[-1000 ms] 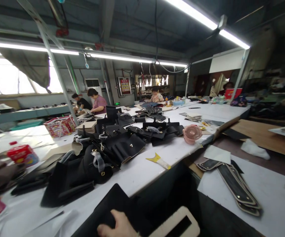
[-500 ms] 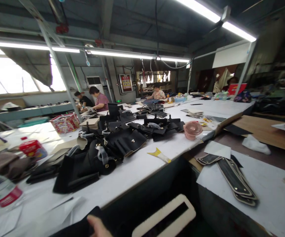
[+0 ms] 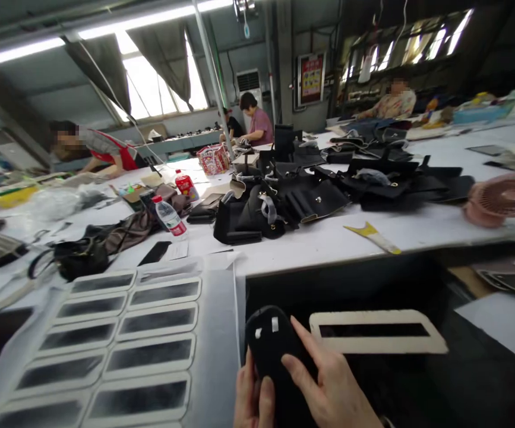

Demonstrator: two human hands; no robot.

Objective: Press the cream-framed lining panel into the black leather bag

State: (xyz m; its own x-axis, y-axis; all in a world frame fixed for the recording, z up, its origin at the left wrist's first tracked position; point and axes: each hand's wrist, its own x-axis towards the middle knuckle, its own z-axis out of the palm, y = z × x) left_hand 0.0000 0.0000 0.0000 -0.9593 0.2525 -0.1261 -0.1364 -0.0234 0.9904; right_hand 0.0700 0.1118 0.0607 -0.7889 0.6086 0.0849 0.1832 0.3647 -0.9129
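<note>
Between my two hands is a black rounded-end panel with two small shiny tabs near its top. My left hand grips its lower left edge, thumb on the face. On the opposite edge, my right hand is closed round it, thumb pressed flat on the front. Just right of the panel a cream rounded frame with a long slot lies over a dark area. To the left, rows of similar pale frames with dark centres lie on a translucent sheet.
Black bag pieces are heaped on the white table. Nearby are a water bottle, a phone, a yellow tool and a pink fan. Several people work farther back.
My view has swung left and down, bringing the sheet of pale frames into sight. Earlier one hand showed at the bottom edge on a black piece; now both hands hold the black panel.
</note>
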